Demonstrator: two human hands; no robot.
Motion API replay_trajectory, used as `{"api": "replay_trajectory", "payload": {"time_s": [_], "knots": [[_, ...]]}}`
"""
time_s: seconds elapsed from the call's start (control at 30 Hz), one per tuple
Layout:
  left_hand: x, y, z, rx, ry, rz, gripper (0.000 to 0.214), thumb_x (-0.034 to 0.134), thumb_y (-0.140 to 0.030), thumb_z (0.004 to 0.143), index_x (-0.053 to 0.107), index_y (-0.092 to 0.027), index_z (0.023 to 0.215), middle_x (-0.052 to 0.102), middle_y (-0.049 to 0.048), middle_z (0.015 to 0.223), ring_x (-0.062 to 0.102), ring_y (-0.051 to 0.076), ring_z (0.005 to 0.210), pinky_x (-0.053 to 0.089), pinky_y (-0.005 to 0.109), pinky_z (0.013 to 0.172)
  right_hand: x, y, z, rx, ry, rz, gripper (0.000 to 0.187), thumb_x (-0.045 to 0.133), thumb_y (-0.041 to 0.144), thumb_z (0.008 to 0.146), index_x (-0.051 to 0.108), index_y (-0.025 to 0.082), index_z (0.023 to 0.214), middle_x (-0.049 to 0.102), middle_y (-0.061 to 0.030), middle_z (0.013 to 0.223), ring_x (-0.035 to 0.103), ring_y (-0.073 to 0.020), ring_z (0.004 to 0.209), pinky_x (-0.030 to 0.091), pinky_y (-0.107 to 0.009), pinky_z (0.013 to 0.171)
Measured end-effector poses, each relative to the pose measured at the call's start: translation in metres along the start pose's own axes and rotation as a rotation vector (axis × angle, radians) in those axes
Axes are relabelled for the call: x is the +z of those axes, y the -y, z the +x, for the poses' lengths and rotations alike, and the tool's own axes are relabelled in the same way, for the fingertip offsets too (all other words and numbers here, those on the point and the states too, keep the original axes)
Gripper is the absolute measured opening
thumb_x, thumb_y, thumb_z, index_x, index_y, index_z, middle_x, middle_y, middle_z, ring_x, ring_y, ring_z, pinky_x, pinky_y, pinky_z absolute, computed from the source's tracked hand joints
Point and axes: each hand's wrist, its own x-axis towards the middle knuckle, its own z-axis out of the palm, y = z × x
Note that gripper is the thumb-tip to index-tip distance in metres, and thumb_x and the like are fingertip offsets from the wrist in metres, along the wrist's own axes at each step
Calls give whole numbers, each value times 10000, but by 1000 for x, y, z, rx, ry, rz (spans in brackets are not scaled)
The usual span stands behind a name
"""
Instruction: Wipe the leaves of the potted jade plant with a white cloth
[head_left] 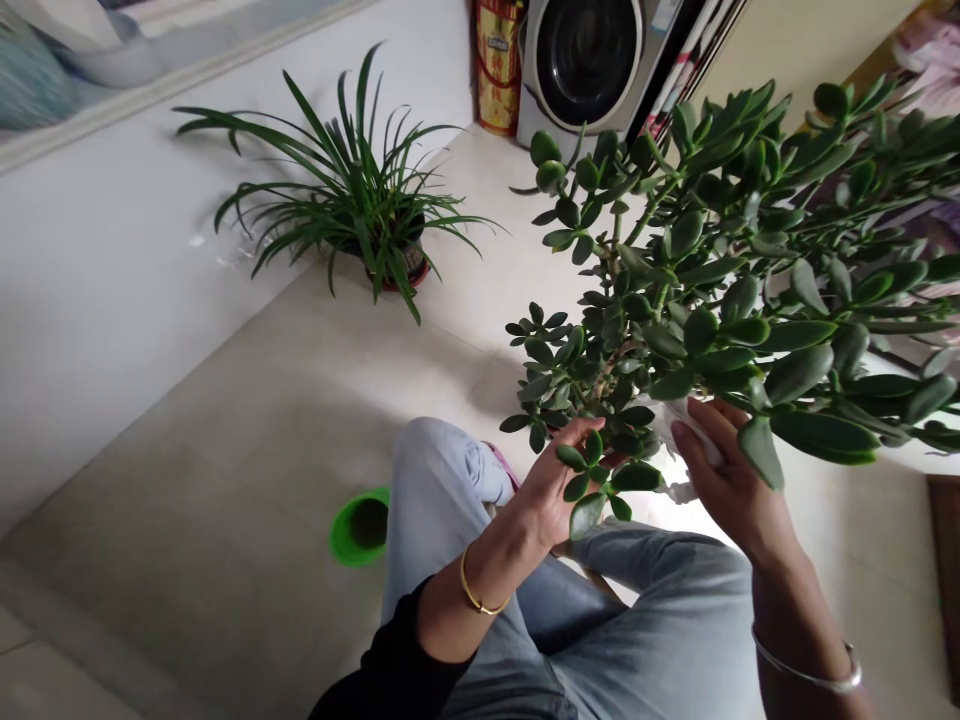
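Observation:
A large jade plant (697, 330) with thick green leaves fills the right side of the head view. My left hand (551, 490) reaches into its low leaves and curls around a small branch, with leaves hiding most of the fingertips. Pinched between the thumb and fingers of my right hand (739, 500) is a white cloth or tissue (703, 438), pressed in among the leaves. A broad leaf (761, 450) hangs over part of that hand. The jade plant's pot is mostly hidden beneath the foliage.
Left of my knee, a green bowl (342, 540) with dark contents sits on the tiled floor (225, 480). A long-leaved potted plant (367, 200) stands by the white wall (112, 270). Behind are a speaker (589, 60) and a red-gold container (498, 70).

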Motion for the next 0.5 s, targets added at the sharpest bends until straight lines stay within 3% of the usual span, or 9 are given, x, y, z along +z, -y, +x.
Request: {"api": "replay_trajectory", "payload": {"time_s": [0.1,0.17,0.23,0.33,0.43,0.5], "knots": [[-8,3,1,-58,-6,-75,251,728,-436,779,653,-206,847,707,44,831,720,227,905,574,354,850,7,0,1,94,-38,130,375,582,449,988,736,191,1214,734,-155,1191,728,-314,1065,625,-455,907],[-14,5,-2,56,-47,-63,274,720,-399,790,675,-216,988,725,35,928,709,211,959,558,323,865,10,0,2,193,-21,257,396,583,480,986,721,201,1231,753,-121,1063,738,-261,871,647,-383,735],[-20,7,-3,213,-104,35,318,692,-350,819,680,-229,1113,739,35,1058,693,193,1019,531,300,906,13,-1,2,290,4,383,406,597,509,974,717,205,1215,741,-71,877,680,-198,650,596,-301,540],[-29,10,2,419,-171,223,309,658,-320,861,703,-223,1151,733,45,1228,669,190,1108,482,292,991,18,-1,4,375,54,531,412,626,538,956,719,197,1166,677,-27,709,588,-157,513,509,-251,420],[-33,12,10,527,-153,297,297,647,-348,903,741,-218,1153,735,57,1273,652,201,1184,464,288,1033,23,-2,8,340,98,550,446,580,559,981,719,197,1202,713,-46,791,613,-175,561,545,-284,464],[-33,13,14,532,-120,292,319,642,-377,926,752,-223,1182,747,60,1248,669,191,1138,483,277,1003,25,-2,10,214,105,425,480,456,546,1038,709,207,1263,733,-52,844,632,-186,585,572,-311,506]]}}
